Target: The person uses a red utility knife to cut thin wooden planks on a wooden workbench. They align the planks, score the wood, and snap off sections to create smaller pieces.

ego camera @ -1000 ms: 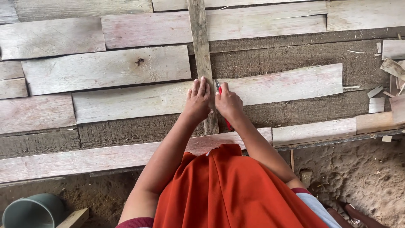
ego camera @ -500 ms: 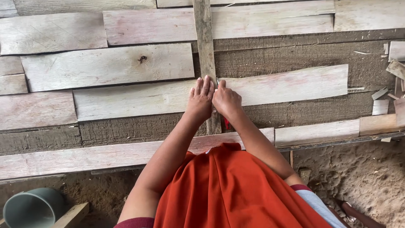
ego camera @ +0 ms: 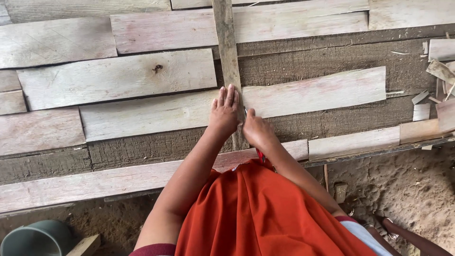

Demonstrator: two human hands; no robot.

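Note:
My left hand [ego camera: 224, 112] lies flat, fingers together, on a pale horizontal plank [ego camera: 147, 116], right beside a narrow upright wooden strip [ego camera: 226, 47]. My right hand [ego camera: 256, 132] is closed around a thin red-handled tool [ego camera: 260, 154]. The tool's red end sticks out below the hand, and a bit of metal shows at the strip's right edge. Another pale plank [ego camera: 317, 91] runs off to the right of the strip. An orange cloth [ego camera: 265, 213] covers my lap below the hands.
Several pale planks lie in rows over dark rough boards [ego camera: 332, 59]. Wood offcuts [ego camera: 438, 71] are scattered at the right edge. A green bucket [ego camera: 33, 238] and a wood block [ego camera: 85, 244] sit at bottom left. Sandy ground [ego camera: 407, 185] lies at bottom right.
My right hand has drawn back toward me along the upright strip. The left hand stays flat in the same spot. The view has shifted slightly.

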